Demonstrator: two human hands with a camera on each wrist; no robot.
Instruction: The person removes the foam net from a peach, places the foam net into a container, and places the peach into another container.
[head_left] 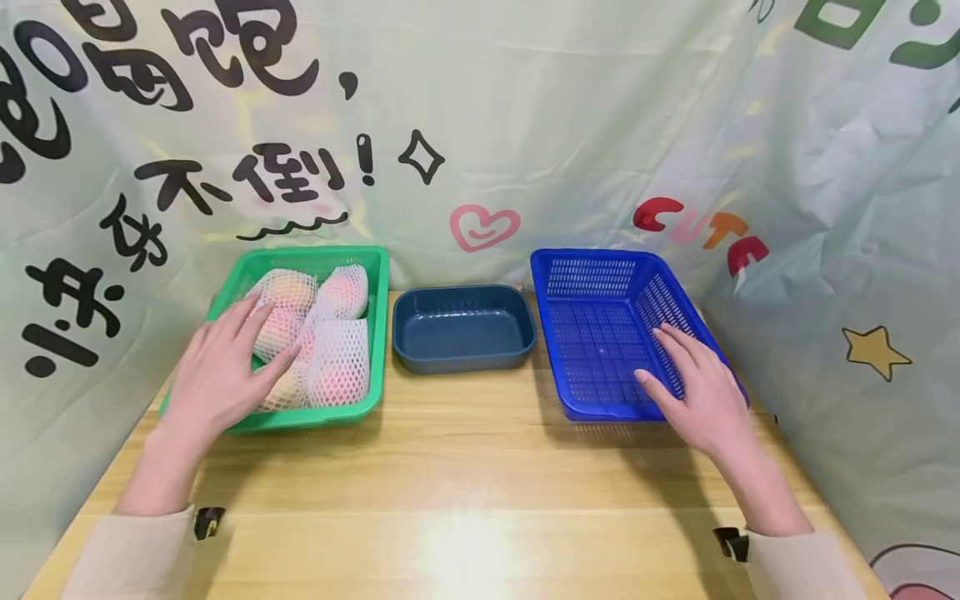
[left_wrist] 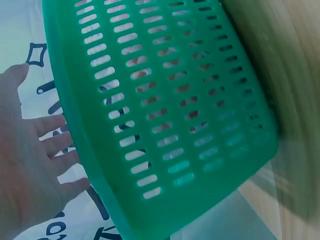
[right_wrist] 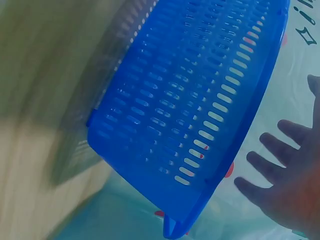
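Note:
My left hand (head_left: 221, 367) hovers over the left side of a green basket (head_left: 381, 333), fingers extended and loosely spread. Inside that basket lie several round, pink and yellowish fruits in white foam nets (head_left: 339, 367). In the left wrist view the left hand (left_wrist: 35, 165) appears beyond the basket's slotted wall (left_wrist: 165, 110). My right hand (head_left: 701, 392) is held above the right side of a blue basket (head_left: 551, 333), thumb apart from the fingers, nothing in it. The right wrist view shows the right hand (right_wrist: 287, 165) past the rim of the blue basket's wall (right_wrist: 165, 100).
A dark blue oblong dish (head_left: 463, 363) stands between the two baskets on the wooden table (head_left: 465, 467). Behind and at both sides hangs a pale printed cloth (head_left: 585, 125) with lettering and drawings. A dark clip-like piece sits at each sleeve cuff (head_left: 142, 542).

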